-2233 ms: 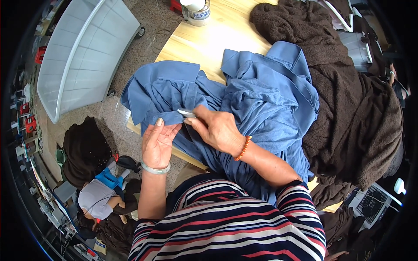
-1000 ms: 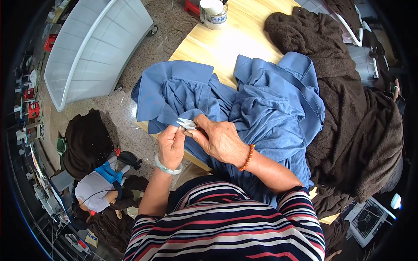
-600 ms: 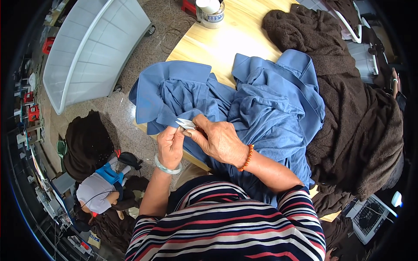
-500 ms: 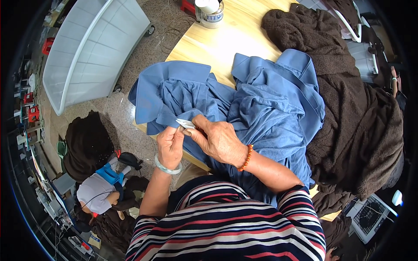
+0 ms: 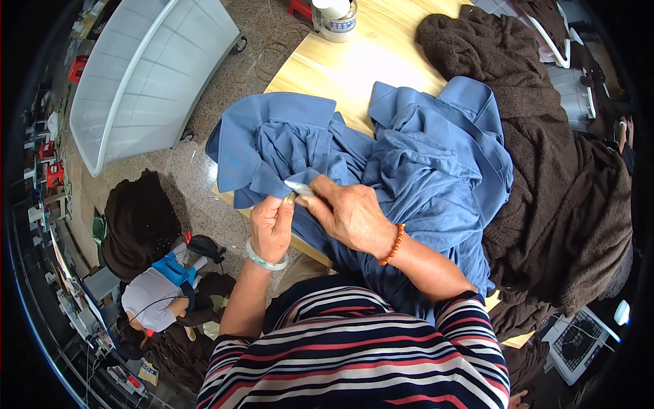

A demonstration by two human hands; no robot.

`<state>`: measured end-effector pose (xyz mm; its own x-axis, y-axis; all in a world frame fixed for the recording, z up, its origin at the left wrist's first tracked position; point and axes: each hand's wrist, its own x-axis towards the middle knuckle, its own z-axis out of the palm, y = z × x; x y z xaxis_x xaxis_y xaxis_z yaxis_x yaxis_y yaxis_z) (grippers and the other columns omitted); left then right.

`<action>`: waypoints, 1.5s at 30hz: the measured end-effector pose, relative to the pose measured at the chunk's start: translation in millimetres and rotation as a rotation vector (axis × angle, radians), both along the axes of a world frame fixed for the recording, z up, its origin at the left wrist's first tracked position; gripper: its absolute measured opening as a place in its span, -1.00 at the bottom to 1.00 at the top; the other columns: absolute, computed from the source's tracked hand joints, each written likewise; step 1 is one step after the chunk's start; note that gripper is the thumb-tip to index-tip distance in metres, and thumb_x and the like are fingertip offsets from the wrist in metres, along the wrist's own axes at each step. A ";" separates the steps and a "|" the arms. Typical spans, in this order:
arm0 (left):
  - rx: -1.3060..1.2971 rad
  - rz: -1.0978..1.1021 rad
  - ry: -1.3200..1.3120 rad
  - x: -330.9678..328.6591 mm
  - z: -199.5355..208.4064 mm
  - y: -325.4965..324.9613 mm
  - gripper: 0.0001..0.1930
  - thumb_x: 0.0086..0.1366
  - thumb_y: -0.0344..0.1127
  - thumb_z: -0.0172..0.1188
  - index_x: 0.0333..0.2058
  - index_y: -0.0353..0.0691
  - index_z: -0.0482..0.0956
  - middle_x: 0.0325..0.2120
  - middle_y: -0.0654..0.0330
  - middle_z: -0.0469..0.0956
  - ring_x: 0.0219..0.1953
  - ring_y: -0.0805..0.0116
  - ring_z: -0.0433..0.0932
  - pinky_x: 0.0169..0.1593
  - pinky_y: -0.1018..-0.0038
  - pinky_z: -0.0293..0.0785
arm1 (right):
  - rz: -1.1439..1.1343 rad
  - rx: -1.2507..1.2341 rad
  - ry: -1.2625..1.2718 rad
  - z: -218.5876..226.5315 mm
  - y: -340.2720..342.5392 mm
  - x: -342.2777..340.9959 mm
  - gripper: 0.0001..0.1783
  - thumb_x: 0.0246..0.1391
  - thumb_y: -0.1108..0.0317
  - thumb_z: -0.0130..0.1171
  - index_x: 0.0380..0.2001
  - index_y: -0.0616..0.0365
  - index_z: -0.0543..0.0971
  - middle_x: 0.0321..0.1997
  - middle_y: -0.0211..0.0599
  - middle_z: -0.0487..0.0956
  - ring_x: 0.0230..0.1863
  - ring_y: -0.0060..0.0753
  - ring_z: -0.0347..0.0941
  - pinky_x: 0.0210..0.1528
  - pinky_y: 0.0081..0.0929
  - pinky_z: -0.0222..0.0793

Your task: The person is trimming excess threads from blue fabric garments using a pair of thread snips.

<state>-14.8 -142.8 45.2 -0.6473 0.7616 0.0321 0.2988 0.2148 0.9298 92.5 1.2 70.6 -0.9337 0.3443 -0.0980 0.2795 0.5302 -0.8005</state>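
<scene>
**Close work at the near edge**

Your left hand (image 5: 271, 226) pinches the blue cloth (image 5: 296, 140) between thumb and fingers; your right hand (image 5: 354, 215) clamps metal snips (image 5: 298, 187) just beside it. Cloth overhangs the wooden table's (image 5: 368, 61) near edge. Beyond, tabletop shows up to brown fabric (image 5: 545, 163), right; floor (image 5: 253, 71) separates table and grey bin (image 5: 150, 95), left.

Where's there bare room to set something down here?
The table is bare between the jar, the blue cloth and the brown cloth. Floor also shows between the bin and the table. The near side is crowded with blue cloth and both left hand and right hand.
</scene>
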 end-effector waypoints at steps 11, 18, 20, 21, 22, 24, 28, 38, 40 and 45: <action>0.367 0.221 -1.072 1.5 -20.2 0.7 -0.80 0.35 -0.30 0.01 -0.17 -0.28 0.50 -0.27 0.19 0.55 -0.23 0.41 0.51 -0.07 0.44 0.41 | -0.103 -0.437 0.056 -37.0 0.4 -4.6 -0.73 -0.02 0.32 0.31 -0.34 0.26 0.49 -0.55 -0.33 0.40 -0.52 -0.59 0.29 -0.45 -0.54 0.28; 0.287 0.408 -1.363 -19.9 -61.2 -14.7 -0.92 0.30 -0.33 0.12 -0.30 -0.18 0.51 -0.37 0.30 0.53 -0.29 0.39 0.51 -0.13 0.39 0.46 | 0.052 -0.234 0.138 -35.6 -13.0 -1.6 -0.78 -0.10 0.42 0.22 -0.31 0.18 0.48 -0.35 -0.16 0.50 -0.35 -0.01 0.48 -0.36 -0.25 0.41; 0.317 0.426 -1.285 -22.4 -54.5 -10.7 -0.96 0.25 -0.36 0.17 -0.36 -0.14 0.51 -0.44 0.35 0.50 -0.25 0.42 0.53 -0.27 0.39 0.49 | 0.088 -0.248 0.090 -35.2 -8.0 0.5 -0.75 -0.15 0.47 0.23 -0.31 0.23 0.50 -0.37 -0.16 0.51 -0.40 -0.09 0.49 -0.36 -0.34 0.40; 0.365 0.396 -1.324 -26.2 -53.9 -11.3 -0.96 0.24 -0.38 0.16 -0.33 -0.16 0.53 -0.38 0.30 0.55 -0.21 0.38 0.54 -0.16 0.33 0.50 | 0.091 -0.249 0.091 -35.8 -7.6 0.6 -0.75 -0.15 0.47 0.23 -0.31 0.23 0.50 -0.37 -0.16 0.51 -0.40 -0.09 0.49 -0.36 -0.34 0.40; 0.367 0.398 -1.321 -27.4 -52.7 -11.6 -0.96 0.24 -0.38 0.16 -0.33 -0.16 0.53 -0.38 0.30 0.55 -0.21 0.38 0.54 -0.16 0.33 0.50 | 0.100 -0.238 0.095 -37.0 -7.7 0.6 -0.75 -0.15 0.47 0.23 -0.31 0.23 0.50 -0.37 -0.16 0.51 -0.40 -0.09 0.49 -0.36 -0.34 0.40; 0.331 0.448 -1.427 -29.4 -47.0 -11.5 -0.87 0.28 -0.40 0.10 -0.21 -0.22 0.53 -0.27 0.23 0.58 -0.18 0.37 0.54 -0.04 0.37 0.46 | 0.110 -0.227 0.100 -38.1 -7.8 0.1 -0.75 -0.15 0.47 0.23 -0.31 0.23 0.50 -0.37 -0.16 0.51 -0.40 -0.09 0.48 -0.36 -0.33 0.40; 0.408 0.372 -1.421 -30.4 -40.3 -14.1 -0.83 0.29 -0.42 0.09 -0.16 -0.25 0.53 -0.20 0.20 0.57 -0.14 0.37 0.54 -0.02 0.38 0.46 | 0.099 -0.228 0.069 -42.3 -5.7 0.6 -0.74 -0.12 0.43 0.25 -0.31 0.25 0.50 -0.40 -0.15 0.49 -0.41 -0.10 0.47 -0.35 -0.35 0.38; 0.520 0.414 -1.133 -27.5 -15.1 -17.8 -0.86 0.25 -0.50 0.13 -0.20 -0.25 0.51 -0.28 0.16 0.58 -0.21 0.40 0.55 -0.06 0.45 0.47 | -0.072 -0.174 0.179 -22.4 -3.5 -9.3 -0.66 0.01 0.28 0.28 -0.23 0.29 0.48 -0.32 -0.12 0.47 -0.38 -0.17 0.47 -0.34 -0.37 0.39; 0.541 0.393 -1.106 -23.9 -9.1 -17.8 -0.86 0.24 -0.51 0.13 -0.20 -0.26 0.51 -0.28 0.14 0.58 -0.22 0.39 0.55 -0.07 0.45 0.47 | -0.061 -0.177 0.178 -17.0 -5.9 -11.2 -0.66 0.02 0.28 0.26 -0.21 0.28 0.47 -0.32 -0.12 0.48 -0.39 -0.17 0.48 -0.36 -0.37 0.40; 0.543 0.391 -0.938 -14.0 1.6 -13.3 -0.85 0.22 -0.56 0.14 -0.21 -0.32 0.50 -0.29 0.09 0.57 -0.23 0.37 0.56 -0.08 0.45 0.48 | 0.021 -0.086 0.160 -8.4 -9.4 -21.6 -0.69 0.11 0.18 0.17 -0.22 0.16 0.43 -0.56 -0.16 0.51 -0.56 -0.08 0.50 -0.54 -0.28 0.36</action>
